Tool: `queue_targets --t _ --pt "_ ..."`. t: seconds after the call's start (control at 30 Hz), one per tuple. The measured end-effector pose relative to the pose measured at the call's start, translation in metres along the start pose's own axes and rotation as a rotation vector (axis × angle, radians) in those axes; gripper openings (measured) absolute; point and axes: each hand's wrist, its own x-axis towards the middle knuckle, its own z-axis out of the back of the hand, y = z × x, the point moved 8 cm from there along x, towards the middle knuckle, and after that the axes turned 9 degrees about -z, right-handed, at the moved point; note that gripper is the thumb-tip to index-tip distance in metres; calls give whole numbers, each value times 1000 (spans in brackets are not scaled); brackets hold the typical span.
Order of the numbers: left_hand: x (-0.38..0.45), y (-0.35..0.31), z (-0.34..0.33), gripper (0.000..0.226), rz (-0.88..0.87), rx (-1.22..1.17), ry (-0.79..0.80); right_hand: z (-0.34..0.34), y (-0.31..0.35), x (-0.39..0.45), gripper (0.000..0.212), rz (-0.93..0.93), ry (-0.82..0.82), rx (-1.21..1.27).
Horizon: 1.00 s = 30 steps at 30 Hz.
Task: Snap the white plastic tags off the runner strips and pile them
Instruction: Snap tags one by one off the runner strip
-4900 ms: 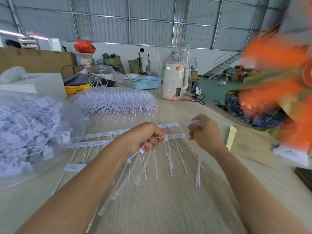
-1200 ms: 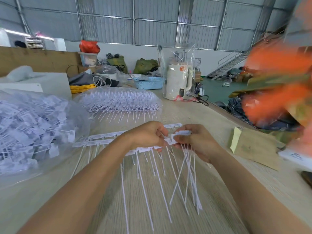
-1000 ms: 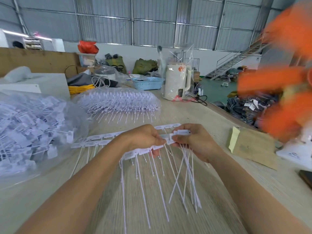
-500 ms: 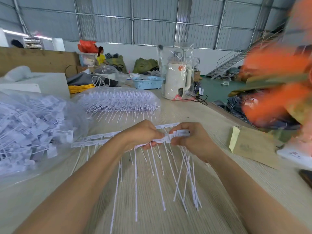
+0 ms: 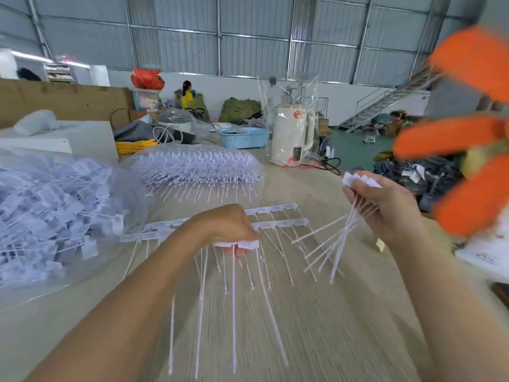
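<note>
My left hand (image 5: 228,227) grips a white runner strip (image 5: 237,244) above the table, its long thin tails hanging down toward me. Up and to the right, my right hand (image 5: 385,208) holds a bunch of snapped-off white tags (image 5: 358,180), heads sticking out above the fingers and tails fanning down to the left. Two more runner strips (image 5: 281,224) lie flat on the wooden table (image 5: 316,326) just beyond my left hand, partly hidden by it.
A clear bag of loose tags (image 5: 52,210) lies at the left, and a bag of stacked strips (image 5: 192,169) sits behind the strips. Further back stand a white kettle (image 5: 292,136) and a blue basket (image 5: 243,137). A blurred orange object (image 5: 468,133) fills the right edge.
My right hand has pulled away up and to the right with its bunch of tags, apart from the strip. My left hand has stayed in place, still holding the strip.
</note>
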Motion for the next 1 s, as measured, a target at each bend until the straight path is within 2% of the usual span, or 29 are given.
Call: queue_targets --t 0.07,0.13,0.17,0.23,0.27,0.33,0.4,0.47,0.5,0.6,0.7,0.87,1.0 --pt "0 7 0 30 60 220 14 -7 -7 1 12 -75 52 51" --pt "1 4 10 43 107 428 -65 -25 -24 -4 12 -147 138 3" --pt "0 -3 16 48 99 451 -129 -33 -34 -7 13 -180 189 -27" --pt "1 -25 19 57 -13 309 -237 -47 -47 -13 13 -201 258 -74" --pt "1 -39 13 59 -84 207 -230 -51 -51 -14 11 -189 271 -81" --pt "1 -64 -11 63 -196 52 -113 -53 -56 -16 5 -158 249 -61" --pt "-1 -82 -36 50 -284 -46 -13 -49 -59 -15 4 -128 170 -41" --pt "1 -90 -47 20 -356 -71 -22 -45 -58 -15 6 -76 99 -65" --pt "2 -91 -47 12 -366 -60 -53 -44 -57 -16 7 -48 80 -87" --pt "-5 -84 -39 21 -320 -95 -143 -51 -55 -22 9 37 75 -176" --pt "-31 -61 -19 18 -248 -128 -265 -75 -64 -33 5 59 146 -311" --pt "-93 -15 20 13 -204 114 -482 -148 -86 -66 6 77 307 -513" --pt "-153 22 42 16 -90 336 -599 -215 -112 -99 9 64 430 -522"
